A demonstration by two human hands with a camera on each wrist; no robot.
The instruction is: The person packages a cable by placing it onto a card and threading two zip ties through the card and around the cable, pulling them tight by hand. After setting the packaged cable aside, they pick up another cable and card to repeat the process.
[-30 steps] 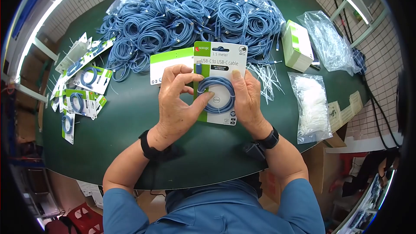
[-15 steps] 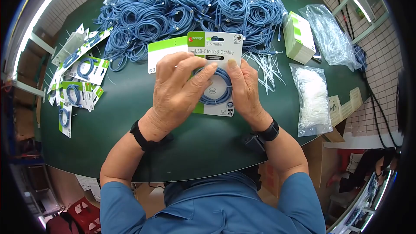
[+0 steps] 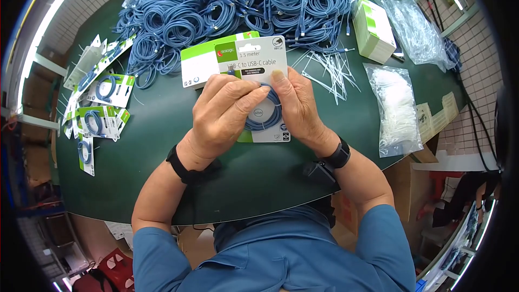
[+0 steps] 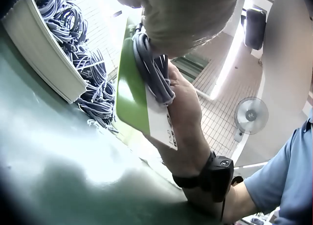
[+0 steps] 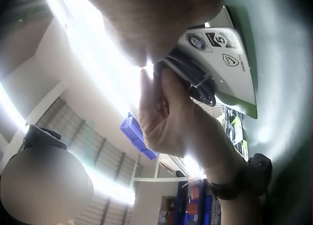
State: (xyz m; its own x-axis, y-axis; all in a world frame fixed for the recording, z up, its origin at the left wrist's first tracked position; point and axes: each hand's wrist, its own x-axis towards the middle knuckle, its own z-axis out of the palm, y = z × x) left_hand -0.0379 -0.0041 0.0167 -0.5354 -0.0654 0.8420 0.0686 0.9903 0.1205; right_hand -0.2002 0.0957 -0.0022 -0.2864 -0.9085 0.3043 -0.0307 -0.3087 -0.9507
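Head view, card (image 3: 258, 112), left hand (image 3: 223, 111) over cable (image 3: 261, 125), right hand (image 3: 301, 103) gripping edge

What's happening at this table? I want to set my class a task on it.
A person is working on a cable pack. The right hand grips the printed card by its edge, while the left hand pinches at the coiled blue cable on its front; the fingers hide whether it is fastened there. More carded cables lie to the left, loose blue cables are heaped behind, and white ties lie to the right.
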